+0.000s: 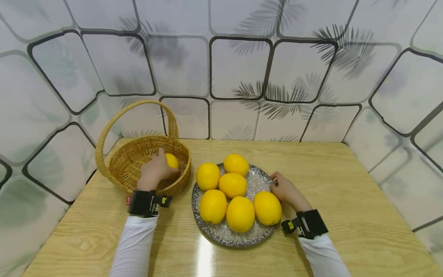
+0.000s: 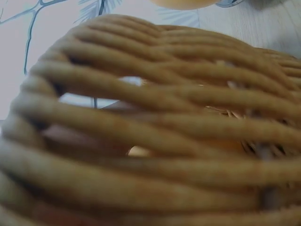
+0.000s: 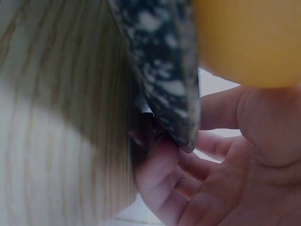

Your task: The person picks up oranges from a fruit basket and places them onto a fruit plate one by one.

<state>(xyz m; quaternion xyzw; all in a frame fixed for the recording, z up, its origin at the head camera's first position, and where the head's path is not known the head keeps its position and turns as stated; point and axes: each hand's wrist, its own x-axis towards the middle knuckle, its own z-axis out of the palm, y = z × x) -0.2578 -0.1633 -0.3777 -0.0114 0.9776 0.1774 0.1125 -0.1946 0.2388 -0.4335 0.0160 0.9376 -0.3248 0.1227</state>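
Head view shows the left hand (image 1: 156,169) curled around a lemon (image 1: 172,161) inside the wicker basket (image 1: 138,154) at far left; firm, round and smooth, it probably suits a whole-hand cupping grip. The right hand (image 1: 285,190) pinches the speckled plate's (image 1: 221,232) right rim.

Extreme close-up from beside a person's right hand (image 3: 221,183), low against a wooden tabletop (image 3: 61,108). The pale, grained wood fills the left half of the view, with a bright patch of glare at the lower left. A speckled plate (image 3: 160,70), dark blue-grey with white flecks, is seen edge-on, its rim running from top centre down to the middle. The curled fingers (image 3: 160,174) touch the rim from beneath and seem to grip it, though blur makes the contact hard to confirm. A smooth yellow fruit (image 3: 249,37) fills the upper right corner, just above the thumb's base.
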